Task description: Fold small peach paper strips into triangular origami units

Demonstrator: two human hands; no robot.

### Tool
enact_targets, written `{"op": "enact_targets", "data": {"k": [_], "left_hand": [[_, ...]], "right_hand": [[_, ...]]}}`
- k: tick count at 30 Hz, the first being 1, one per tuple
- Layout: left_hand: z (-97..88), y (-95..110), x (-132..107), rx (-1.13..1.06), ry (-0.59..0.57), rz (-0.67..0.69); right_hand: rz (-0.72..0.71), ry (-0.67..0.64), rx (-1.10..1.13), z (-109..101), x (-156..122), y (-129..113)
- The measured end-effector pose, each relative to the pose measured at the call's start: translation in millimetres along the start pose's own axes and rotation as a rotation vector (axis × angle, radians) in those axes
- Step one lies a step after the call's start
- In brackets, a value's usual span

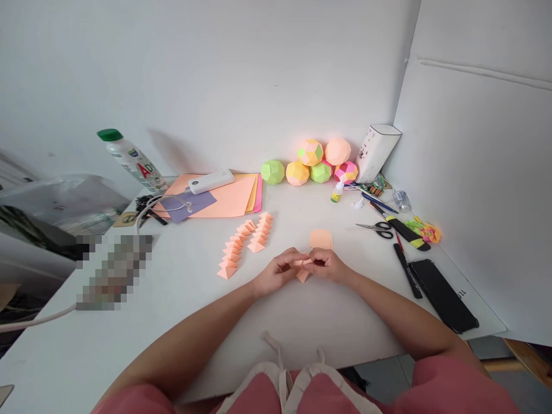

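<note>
A small peach paper piece (303,275) with a pointed lower corner is pinched between both hands, low over the white table. My left hand (280,271) closes its fingertips on the left side of it, and my right hand (326,266) grips the right side. Fingers cover part of the paper, so its full shape is hidden. Just beyond my right hand lies a flat peach paper sheet (321,238) with rounded corners. Off to the left stand two rows of folded peach paper pyramids, a longer row (233,249) and a shorter row (261,231).
Several faceted paper balls (297,172) rest against the wall beside a small glue bottle (337,191). Scissors (379,229), a box cutter (405,232) and a black phone (443,294) lie right. Coloured sheets (233,201) under a power bank (211,181) and a leaning bottle (133,162) are back left.
</note>
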State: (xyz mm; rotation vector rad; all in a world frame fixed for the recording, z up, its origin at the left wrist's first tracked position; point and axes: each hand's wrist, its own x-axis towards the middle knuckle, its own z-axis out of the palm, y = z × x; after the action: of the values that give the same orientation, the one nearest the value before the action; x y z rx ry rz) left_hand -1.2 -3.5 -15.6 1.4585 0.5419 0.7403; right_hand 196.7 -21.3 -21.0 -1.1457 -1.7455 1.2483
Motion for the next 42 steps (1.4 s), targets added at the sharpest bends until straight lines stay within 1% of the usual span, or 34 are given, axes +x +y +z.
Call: {"op": "enact_targets", "data": {"k": [4,7,10,13,15,20,26,30,34,42], "left_hand": [[-1.9,-4,1,0.043,-0.042,0.068],[-3.0,-9,1,0.062,-0.029,0.063],[-2.7,-11,1,0.102,0.017,0.022],[-0.9,-8,1,0.186,0.081,-0.042],[0.6,-3,2,0.261,0.108,-0.058],[3.4,4,2,0.401,0.096,-0.026],[4.1,0,2,0.424,0.111,-0.003],[4.7,3,2,0.426,0.112,-0.005],[4.2,4,2,0.437,0.094,-0.007],[2.2,0,2,0.453,0.078,-0.004]], "right_hand": [[0.015,0.000,-0.012,-1,0,-2],[0.019,0.002,-0.014,-1,0,-3],[0.026,0.010,0.016,-1,0,-5],[0.041,0.028,0.054,-1,0,-5],[0.054,0.060,0.060,-1,0,-5],[0.051,0.122,0.063,0,0,-3],[0.092,0.164,0.152,1,-1,1],[0.091,0.192,0.201,1,0,2],[0.086,0.175,0.203,1,1,0],[0.107,0.156,0.220,-3,2,-4]]}}
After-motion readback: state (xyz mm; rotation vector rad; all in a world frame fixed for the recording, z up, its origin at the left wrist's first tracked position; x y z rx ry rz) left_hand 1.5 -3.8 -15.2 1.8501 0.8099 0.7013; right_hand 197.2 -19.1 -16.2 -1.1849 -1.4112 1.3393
